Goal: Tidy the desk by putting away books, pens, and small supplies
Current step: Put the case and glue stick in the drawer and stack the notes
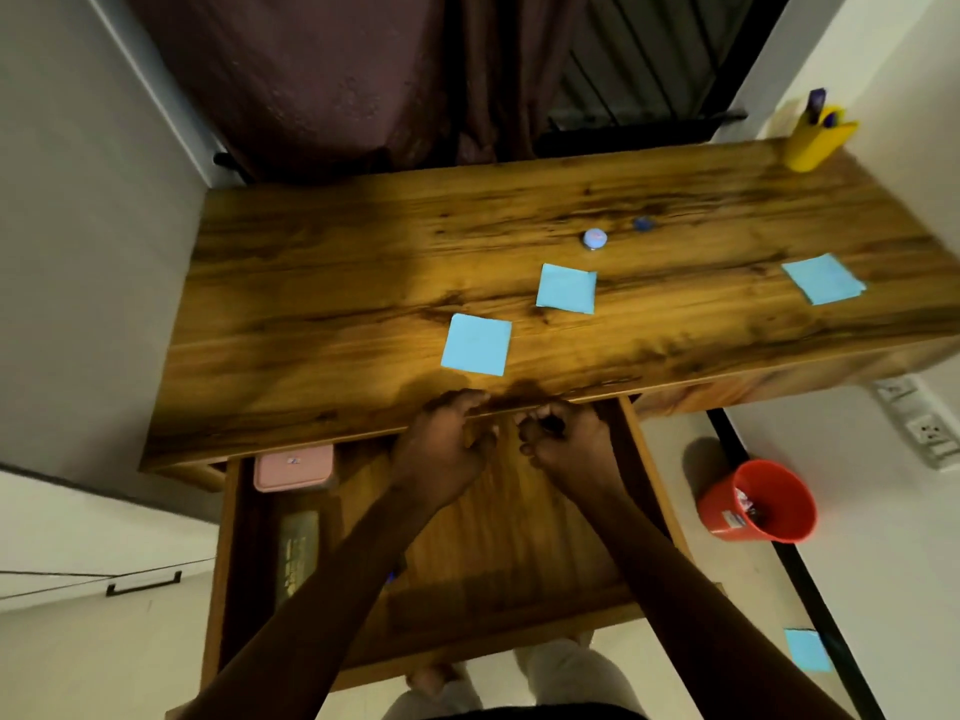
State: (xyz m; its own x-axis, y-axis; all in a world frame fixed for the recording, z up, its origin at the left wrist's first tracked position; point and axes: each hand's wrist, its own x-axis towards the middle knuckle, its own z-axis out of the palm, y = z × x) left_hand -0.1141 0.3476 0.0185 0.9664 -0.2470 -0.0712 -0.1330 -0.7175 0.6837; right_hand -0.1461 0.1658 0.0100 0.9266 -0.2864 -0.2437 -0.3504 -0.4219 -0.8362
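A wooden desk (322,283) has its drawer (524,605) pulled out toward me. Both hands are over the drawer, just under the desk's front edge. My left hand (441,449) has its fingers spread near the edge and holds nothing I can see. My right hand (563,441) is curled; something small and dark shows between its fingers, too blurred to name. Three blue sticky notes lie on the desktop: one near the front (477,344), one in the middle (566,288), one at the right (823,279). A small round white object (595,238) and a small blue object (642,224) lie farther back.
A yellow pen holder (815,140) with pens stands at the back right corner. In the drawer's left part lie a pink box (293,467) and a dark book (298,553). A red bin (756,504) and a blue note (806,649) are on the floor at right.
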